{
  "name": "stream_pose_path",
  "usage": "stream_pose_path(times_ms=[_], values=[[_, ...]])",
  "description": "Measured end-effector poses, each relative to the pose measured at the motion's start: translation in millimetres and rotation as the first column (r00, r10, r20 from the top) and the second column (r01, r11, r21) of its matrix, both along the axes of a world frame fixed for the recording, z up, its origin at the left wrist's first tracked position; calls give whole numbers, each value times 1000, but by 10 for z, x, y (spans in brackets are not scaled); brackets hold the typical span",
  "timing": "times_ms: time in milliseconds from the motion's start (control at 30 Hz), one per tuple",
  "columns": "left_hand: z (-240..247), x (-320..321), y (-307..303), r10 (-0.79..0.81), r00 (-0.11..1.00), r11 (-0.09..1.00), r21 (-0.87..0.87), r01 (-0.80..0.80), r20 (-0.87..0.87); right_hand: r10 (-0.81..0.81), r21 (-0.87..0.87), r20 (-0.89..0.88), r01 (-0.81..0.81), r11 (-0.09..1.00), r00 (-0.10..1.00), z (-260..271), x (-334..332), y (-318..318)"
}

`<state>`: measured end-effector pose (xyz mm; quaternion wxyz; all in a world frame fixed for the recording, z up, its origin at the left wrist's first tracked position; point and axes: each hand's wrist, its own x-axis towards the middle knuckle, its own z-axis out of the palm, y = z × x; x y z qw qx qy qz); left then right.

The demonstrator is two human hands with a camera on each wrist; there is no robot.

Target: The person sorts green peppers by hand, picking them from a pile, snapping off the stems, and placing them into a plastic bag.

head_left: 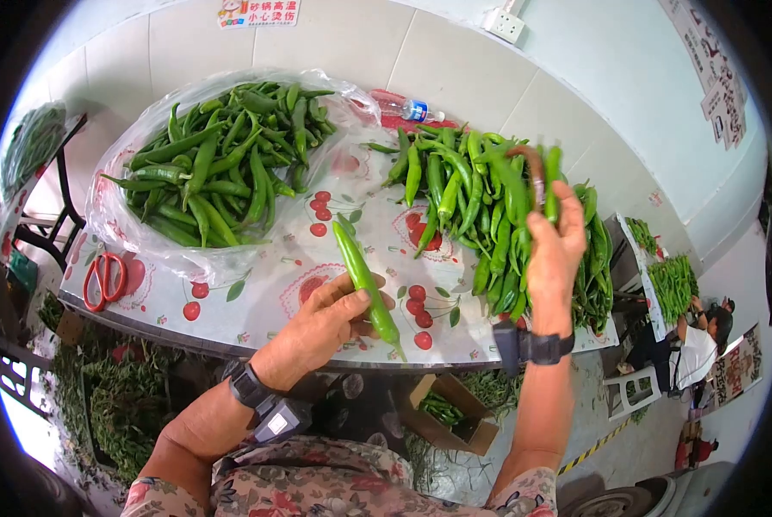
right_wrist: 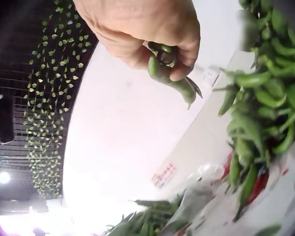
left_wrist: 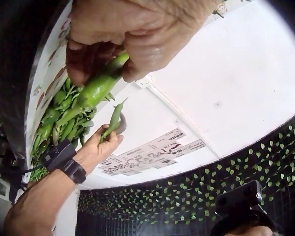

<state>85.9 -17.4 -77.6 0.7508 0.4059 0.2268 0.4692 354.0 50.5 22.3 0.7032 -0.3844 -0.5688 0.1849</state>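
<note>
In the head view, my left hand (head_left: 321,323) holds a long green chili pepper (head_left: 358,267) between thumb and fingers above the table's front edge. My right hand (head_left: 556,258) is raised over the right-hand pile of green chili peppers (head_left: 455,185). Its thumb and fingers pinch a green chili pepper (head_left: 512,185) along with a brownish curved piece (head_left: 532,164), both blurred. The right wrist view shows the held pepper (right_wrist: 172,83) hanging from the fingertips, a dark piece beside it. Close up in the left wrist view, the left hand's pepper (left_wrist: 99,89) points toward the pile.
A clear plastic bag (head_left: 114,202) full of green peppers lies open at the left. Red scissors (head_left: 105,282) rest near the table's left edge. A plastic bottle (head_left: 416,110) lies by the wall. Below the front edge stands a cardboard box (head_left: 480,435) with peppers inside.
</note>
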Motion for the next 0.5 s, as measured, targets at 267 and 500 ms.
stream_pose_path(times_ms=[267,500], values=[[-149,31,86,125,964,989,-102,-104,233,319,-208,323,-262,942,891,-633,-906,-570],[-71,-6,76,87,964,995,-67,-72,251,464,-347,231,-373,861,855,-681,-950,-705]])
